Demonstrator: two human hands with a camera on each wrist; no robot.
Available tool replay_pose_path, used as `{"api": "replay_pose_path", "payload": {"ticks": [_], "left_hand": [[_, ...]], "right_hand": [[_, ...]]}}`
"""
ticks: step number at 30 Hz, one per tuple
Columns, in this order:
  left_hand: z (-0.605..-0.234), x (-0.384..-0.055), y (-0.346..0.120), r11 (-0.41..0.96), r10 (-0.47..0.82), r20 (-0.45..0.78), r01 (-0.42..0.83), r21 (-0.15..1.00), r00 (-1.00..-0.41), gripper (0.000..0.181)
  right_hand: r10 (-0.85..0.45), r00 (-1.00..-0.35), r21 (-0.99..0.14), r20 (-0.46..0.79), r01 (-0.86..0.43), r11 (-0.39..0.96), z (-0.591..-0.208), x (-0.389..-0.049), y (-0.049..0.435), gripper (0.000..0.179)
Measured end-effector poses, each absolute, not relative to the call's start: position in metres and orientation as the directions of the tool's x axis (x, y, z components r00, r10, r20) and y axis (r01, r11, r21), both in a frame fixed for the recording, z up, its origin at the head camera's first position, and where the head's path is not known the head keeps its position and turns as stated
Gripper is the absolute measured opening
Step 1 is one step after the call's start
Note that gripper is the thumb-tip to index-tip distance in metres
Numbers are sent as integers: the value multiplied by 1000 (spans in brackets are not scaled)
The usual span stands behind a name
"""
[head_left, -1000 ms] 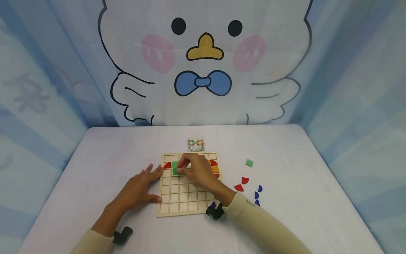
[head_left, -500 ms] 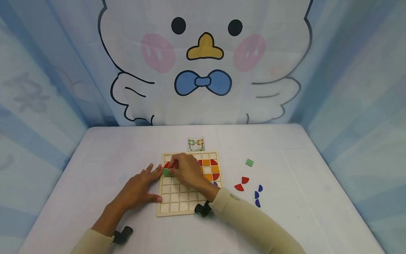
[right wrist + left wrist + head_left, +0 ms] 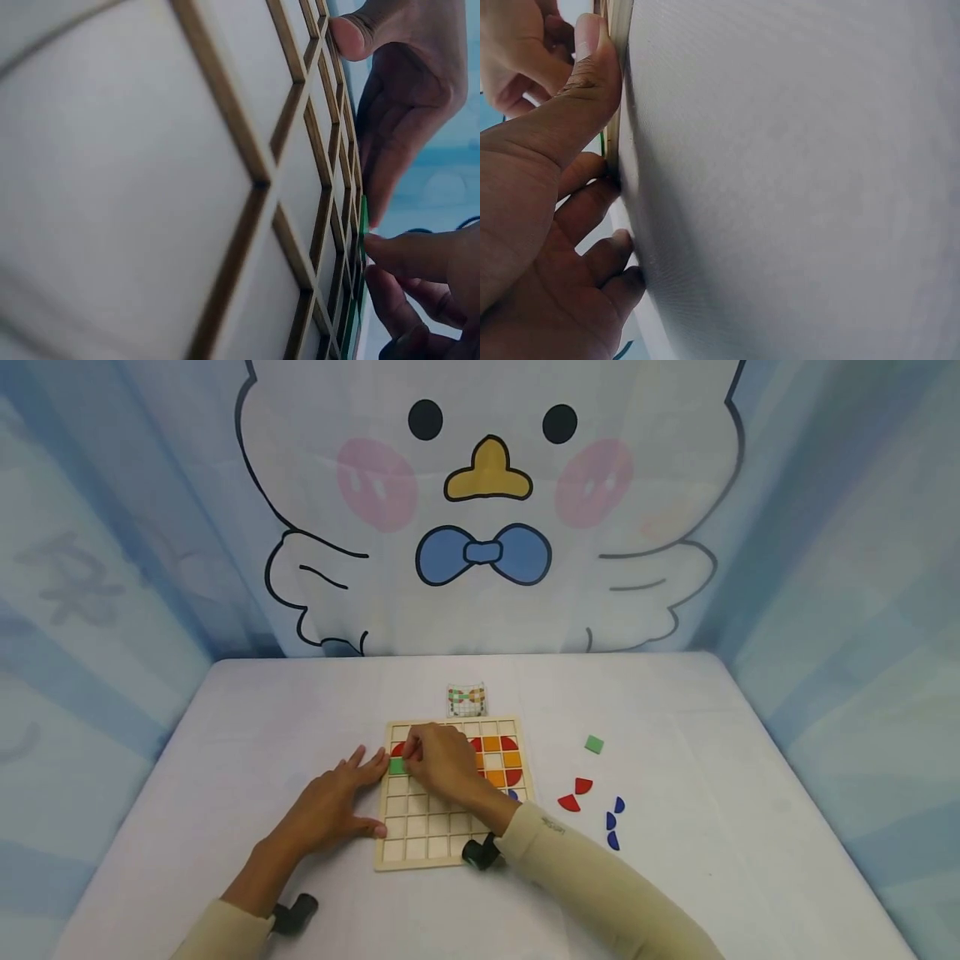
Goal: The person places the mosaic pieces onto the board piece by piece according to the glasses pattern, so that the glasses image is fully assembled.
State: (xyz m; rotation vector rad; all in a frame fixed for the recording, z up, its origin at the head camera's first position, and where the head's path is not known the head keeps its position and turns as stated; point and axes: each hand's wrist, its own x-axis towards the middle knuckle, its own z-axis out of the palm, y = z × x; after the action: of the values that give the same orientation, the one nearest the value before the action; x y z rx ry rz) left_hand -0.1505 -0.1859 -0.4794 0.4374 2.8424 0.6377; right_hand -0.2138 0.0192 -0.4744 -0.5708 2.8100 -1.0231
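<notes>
On the table lies a square wooden grid board [image 3: 416, 827]. My left hand [image 3: 333, 793] rests at its left edge, fingers spread; in the left wrist view the thumb [image 3: 592, 67] and fingertips touch the board's side [image 3: 615, 142]. My right hand [image 3: 442, 764] is over the board's upper left, fingers curled. Its thumb and fingertips are at a green square tile [image 3: 397, 766] in the left column; in the right wrist view the thumb [image 3: 405, 251] touches the green tile [image 3: 364, 214]. Above sits a red quarter-circle tile [image 3: 398, 748]. The right hand hides several cells.
Orange square tiles [image 3: 491, 743] and red tiles [image 3: 513, 777] fill cells at the board's right. A pattern card [image 3: 467, 700] lies behind it. To the right are a loose green tile [image 3: 594, 744], red tiles [image 3: 582, 786] and blue tiles [image 3: 612, 841].
My right hand has moved left across the board, uncovering orange and red tiles. A green tile now shows in the left column, below the red one. The left hand stays put.
</notes>
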Motion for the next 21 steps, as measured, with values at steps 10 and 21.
{"api": "replay_pose_path", "payload": {"ticks": [10, 21], "left_hand": [[-479, -150, -184, 876, 305, -157, 212, 432, -939, 116], [-476, -149, -182, 878, 302, -149, 214, 428, -942, 117]], "right_hand": [[-327, -943, -670, 66, -285, 685, -466, -208, 55, 10], [-186, -982, -670, 37, -162, 725, -454, -206, 111, 12]]}}
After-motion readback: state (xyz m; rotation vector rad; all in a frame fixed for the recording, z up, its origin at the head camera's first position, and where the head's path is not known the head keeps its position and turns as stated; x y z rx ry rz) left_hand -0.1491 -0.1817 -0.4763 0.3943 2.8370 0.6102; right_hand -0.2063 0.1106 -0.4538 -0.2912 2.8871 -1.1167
